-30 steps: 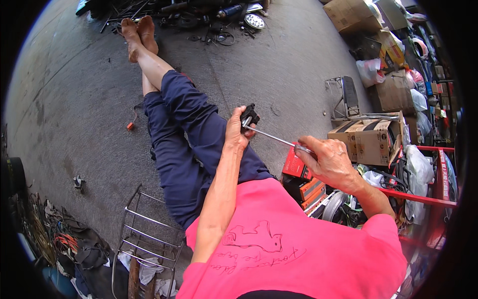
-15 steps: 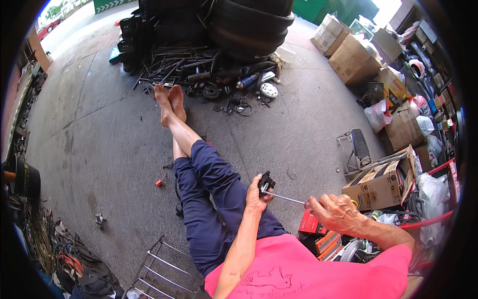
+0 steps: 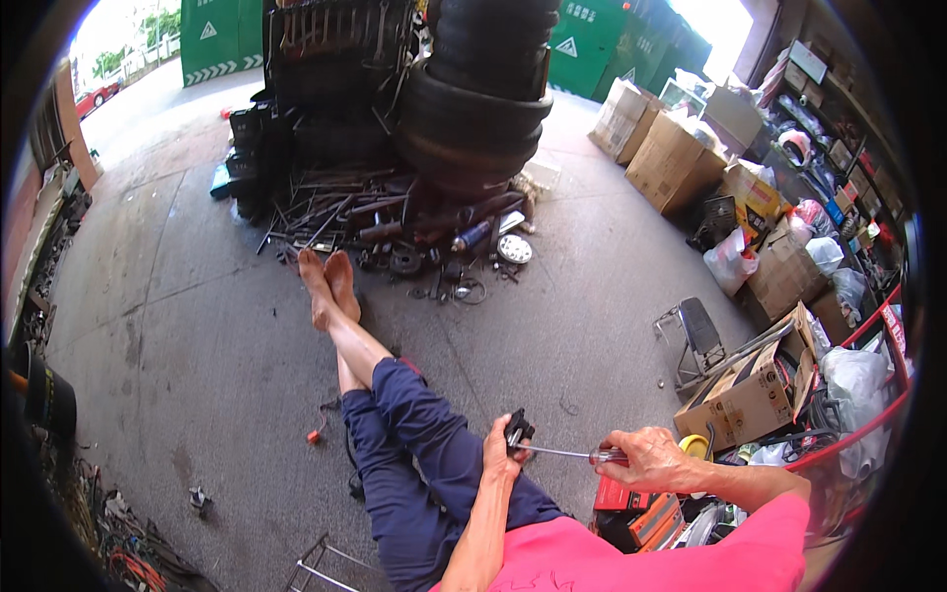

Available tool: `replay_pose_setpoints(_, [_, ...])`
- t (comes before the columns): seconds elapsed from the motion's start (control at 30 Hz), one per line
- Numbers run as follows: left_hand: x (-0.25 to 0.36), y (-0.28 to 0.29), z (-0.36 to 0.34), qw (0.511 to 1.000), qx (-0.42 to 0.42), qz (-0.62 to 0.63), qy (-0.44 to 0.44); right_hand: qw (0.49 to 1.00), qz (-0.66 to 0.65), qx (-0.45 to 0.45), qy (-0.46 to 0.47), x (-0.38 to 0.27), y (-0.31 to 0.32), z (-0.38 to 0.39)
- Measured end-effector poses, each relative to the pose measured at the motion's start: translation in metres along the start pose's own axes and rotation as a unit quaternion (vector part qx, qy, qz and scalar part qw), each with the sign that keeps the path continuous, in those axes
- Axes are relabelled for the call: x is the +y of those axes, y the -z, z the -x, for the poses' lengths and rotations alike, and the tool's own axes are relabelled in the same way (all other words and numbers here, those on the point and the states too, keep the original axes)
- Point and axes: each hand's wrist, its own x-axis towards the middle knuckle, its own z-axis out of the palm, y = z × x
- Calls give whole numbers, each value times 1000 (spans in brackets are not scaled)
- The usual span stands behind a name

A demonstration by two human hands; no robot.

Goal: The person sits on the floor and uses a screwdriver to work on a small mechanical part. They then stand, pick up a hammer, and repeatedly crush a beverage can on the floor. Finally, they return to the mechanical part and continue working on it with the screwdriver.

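Observation:
My left hand (image 3: 499, 452) is closed round a small black part (image 3: 520, 426) with a silver metal piece on it, above my thigh. My right hand (image 3: 646, 460) grips the clear handle of a screwdriver (image 3: 557, 453), whose long metal shaft runs leftward to the part in my left hand. My dark blue trousers (image 3: 419, 424) are rolled up, and my bare legs are crossed on the floor beyond the hands, under a pink shirt's hem.
A dark pile of tires (image 3: 473, 128) and scrap metal (image 3: 345, 207) lies past my feet. Cardboard boxes (image 3: 666, 163), bags and a folded seat (image 3: 700, 335) crowd the right. Red boxes (image 3: 617, 498) are beside my hip. A metal rack (image 3: 326, 572) lies at lower left.
My view has tilted upward, so my hands sit lower in the picture and more of the tires and green panels shows. The right hand's fingers have shifted, showing more of the handle.

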Motion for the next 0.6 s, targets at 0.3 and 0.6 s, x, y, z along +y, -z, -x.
replay_pose_setpoints(0.3, [11,-4,2,999,5,32,11,958,204,87,180,-3,15,-2])
replay_pose_setpoints(0.6, [-1,-3,-4,1000,30,3,10,990,96,29,98,11,7,-8])
